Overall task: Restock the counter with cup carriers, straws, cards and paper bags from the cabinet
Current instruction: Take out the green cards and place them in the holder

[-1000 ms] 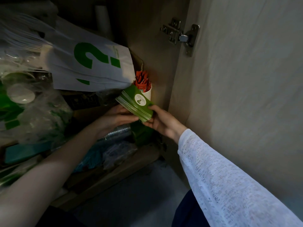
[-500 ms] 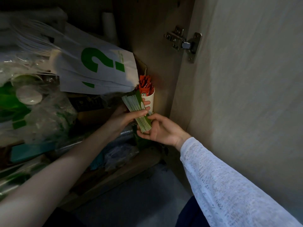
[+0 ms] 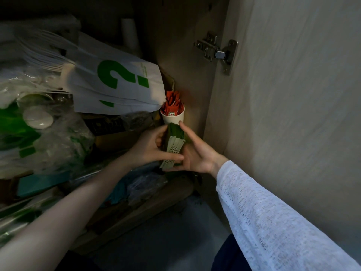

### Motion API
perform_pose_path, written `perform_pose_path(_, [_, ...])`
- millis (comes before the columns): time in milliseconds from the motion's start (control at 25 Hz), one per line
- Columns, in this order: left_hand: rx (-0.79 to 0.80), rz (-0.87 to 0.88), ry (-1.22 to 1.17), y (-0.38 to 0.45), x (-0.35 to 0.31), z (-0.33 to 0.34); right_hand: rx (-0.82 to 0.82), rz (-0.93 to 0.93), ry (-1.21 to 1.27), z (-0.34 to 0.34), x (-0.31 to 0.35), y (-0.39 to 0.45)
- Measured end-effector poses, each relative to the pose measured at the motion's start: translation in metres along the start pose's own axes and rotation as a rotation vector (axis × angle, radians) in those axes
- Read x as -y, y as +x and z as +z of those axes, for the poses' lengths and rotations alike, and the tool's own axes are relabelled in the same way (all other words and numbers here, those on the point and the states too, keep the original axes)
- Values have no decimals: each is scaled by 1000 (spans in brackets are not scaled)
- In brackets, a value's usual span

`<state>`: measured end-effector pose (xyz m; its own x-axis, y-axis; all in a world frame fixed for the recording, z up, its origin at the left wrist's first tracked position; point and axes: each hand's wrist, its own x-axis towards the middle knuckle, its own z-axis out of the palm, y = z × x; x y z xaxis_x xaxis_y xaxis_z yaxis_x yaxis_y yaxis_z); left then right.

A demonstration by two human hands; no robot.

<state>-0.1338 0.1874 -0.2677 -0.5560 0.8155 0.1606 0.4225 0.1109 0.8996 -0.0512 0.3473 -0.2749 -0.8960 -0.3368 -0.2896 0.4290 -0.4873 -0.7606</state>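
A thick stack of green cards stands on edge between my two hands, low inside the open cabinet. My left hand grips the stack from the left, thumb lying across its lower end. My right hand cups the right side, with its forefinger reaching to the stack's top edge. A pile of white paper bags with a green question mark lies tilted on the shelf just above and left of the hands.
A white paper cup full of orange sachets stands right behind the cards. Plastic-wrapped packs fill the left shelf. The open cabinet door with its metal hinge stands close on the right. Dark floor lies below.
The card stack has turned from lying flat with its logo face up to standing on edge. Both hands have closed in on its sides and squared it.
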Motion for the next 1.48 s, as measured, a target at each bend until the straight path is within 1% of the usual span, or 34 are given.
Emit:
perform_pose_path(200, [36, 96, 120, -5, -1, 1, 59, -72, -21, 8, -5, -3])
perform_pose_path(360, [27, 109, 102, -3, 0, 1, 45, -175, 28, 11, -10, 1])
perform_pose_path(440, [28, 110, 94, -2, 0, 0, 38, -195, 47, 12, -11, 3])
perform_pose_path(600, [45, 117, 143, -2, 6, -3, 26, -183, 38, 13, -10, 5])
perform_pose_path(800, [-26, 151, 214, -3, 2, 0, 6, -110, 87, 6, -8, 6])
perform_pose_path(920, [-22, 154, 229, 0, 2, 2, 7, -96, 118, 3, -9, 6])
perform_pose_path(1080, [44, 105, 183, 6, 3, 5, -44, -92, 85, 5, -10, 7])
perform_pose_path(1200, [63, 92, 92, 11, 2, 5, -92, -91, 41, 4, -10, 7])
perform_pose_path(1360, [19, 80, 80, 11, 0, 6, -148, -53, 5, 3, -12, 8])
perform_pose_path(1480, [-49, 39, 76, 12, 0, 0, -110, -54, 42, 2, -10, 8])
